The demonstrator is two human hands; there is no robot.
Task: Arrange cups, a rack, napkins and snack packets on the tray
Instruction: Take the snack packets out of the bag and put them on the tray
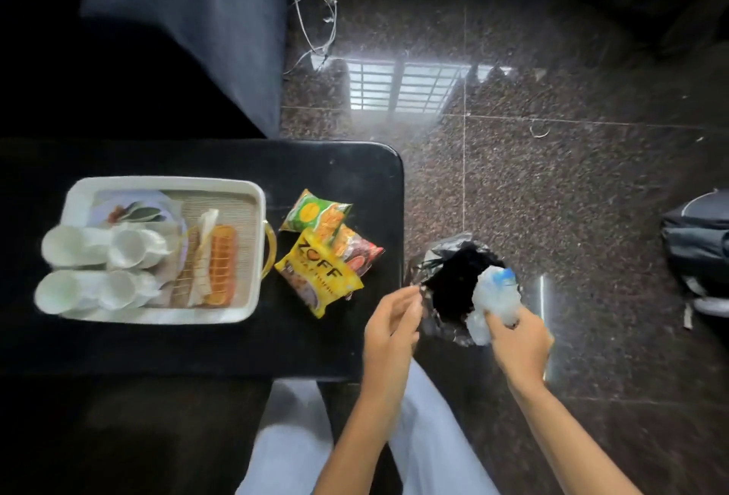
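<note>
A white tray lies on the black table. In it are two rows of white cups lying on their sides, an orange rack with napkins beside it, and a patterned plate at the back. Three snack packets lie right of the tray: a green one, a red one, and a yellow one. My right hand grips a crumpled clear plastic wrapper over a black-lined bin. My left hand pinches the bin liner's edge.
The bin with its black liner stands on the dark speckled floor just past the table's right edge. A dark bag lies at the far right. White cables trail on the floor beside a grey sofa.
</note>
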